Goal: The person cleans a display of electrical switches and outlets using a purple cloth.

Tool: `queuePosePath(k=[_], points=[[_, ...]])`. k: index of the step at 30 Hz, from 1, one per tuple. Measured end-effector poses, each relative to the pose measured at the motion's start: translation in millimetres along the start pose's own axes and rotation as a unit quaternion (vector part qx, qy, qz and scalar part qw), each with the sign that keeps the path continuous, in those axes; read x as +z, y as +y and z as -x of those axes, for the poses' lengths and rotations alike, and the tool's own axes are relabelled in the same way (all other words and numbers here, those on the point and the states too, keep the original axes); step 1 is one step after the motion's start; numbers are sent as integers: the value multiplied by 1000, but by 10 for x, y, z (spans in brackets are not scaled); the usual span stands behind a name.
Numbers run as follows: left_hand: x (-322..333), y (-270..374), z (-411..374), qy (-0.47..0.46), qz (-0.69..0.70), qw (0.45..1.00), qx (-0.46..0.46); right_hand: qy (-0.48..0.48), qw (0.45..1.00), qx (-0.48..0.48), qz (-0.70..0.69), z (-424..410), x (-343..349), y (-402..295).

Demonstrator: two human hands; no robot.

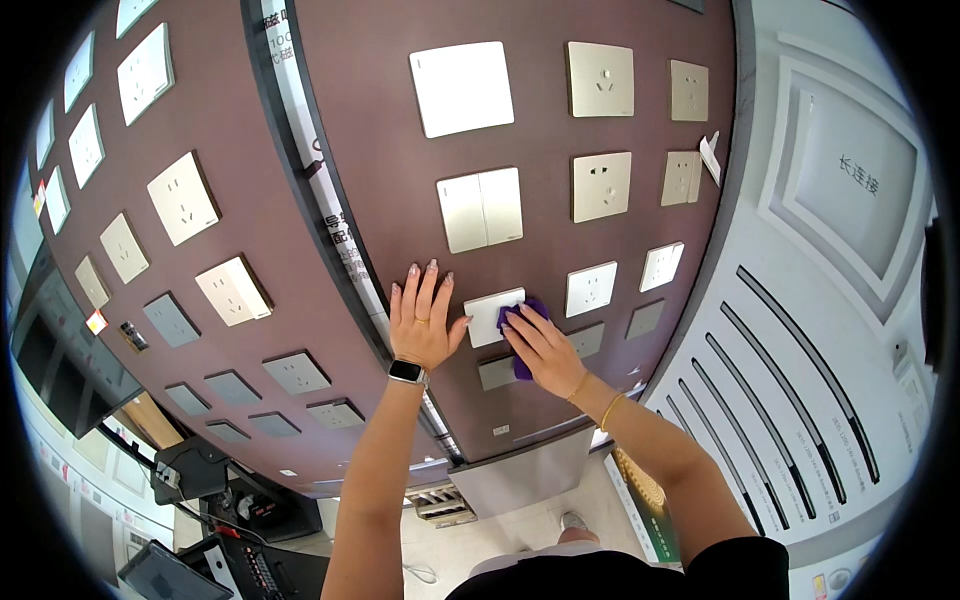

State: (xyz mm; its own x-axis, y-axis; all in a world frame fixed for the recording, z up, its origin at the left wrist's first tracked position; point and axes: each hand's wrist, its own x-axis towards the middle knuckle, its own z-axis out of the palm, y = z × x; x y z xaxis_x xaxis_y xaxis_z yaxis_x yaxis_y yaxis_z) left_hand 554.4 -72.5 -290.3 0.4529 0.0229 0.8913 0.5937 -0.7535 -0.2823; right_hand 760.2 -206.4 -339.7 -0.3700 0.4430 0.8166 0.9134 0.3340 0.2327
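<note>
A brown display panel point(360, 60) carries rows of wall switches and sockets. My left hand point(424, 322) lies flat on the panel with fingers spread, its thumb by the left edge of a white switch plate point(486, 313). Against that plate's right part, my right hand point(544, 349) presses a purple cloth point(534, 307). A grey plate point(496, 373) sits just below, partly behind the cloth. Directly above is a two-part white switch point(480, 210); to the right is a white socket point(591, 289).
A dark metal channel point(300, 127) divides the panel. At right stands a white board with dark strip fittings point(810, 375). A computer keyboard point(259, 574) and a tilted dark screen point(169, 574) are at lower left. A green box point(652, 517) stands on the floor.
</note>
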Motion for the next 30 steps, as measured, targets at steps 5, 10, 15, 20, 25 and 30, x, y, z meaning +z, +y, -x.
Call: queuePosePath(k=[5,10,15,20,25,30], points=[[-7,-22,0,6,-2,1000,8,73,997,-3,-18,-405,-11,70],[-7,-17,2,12,0,1000,8,119,991,15,-53,-713,25,-2],[4,-15,0,14,6,1000,11,58,994,25,-88,-601,219,-195],[-6,-23,19,8,-5,1000,12,-18,999,16,37,-425,136,-181],[-2,-18,9,6,-24,1000,16,-26,998,-12,51,-233,249,-118],[-10,-4,-8,10,-26,1000,5,-97,979,-133,118,-63,340,-301]])
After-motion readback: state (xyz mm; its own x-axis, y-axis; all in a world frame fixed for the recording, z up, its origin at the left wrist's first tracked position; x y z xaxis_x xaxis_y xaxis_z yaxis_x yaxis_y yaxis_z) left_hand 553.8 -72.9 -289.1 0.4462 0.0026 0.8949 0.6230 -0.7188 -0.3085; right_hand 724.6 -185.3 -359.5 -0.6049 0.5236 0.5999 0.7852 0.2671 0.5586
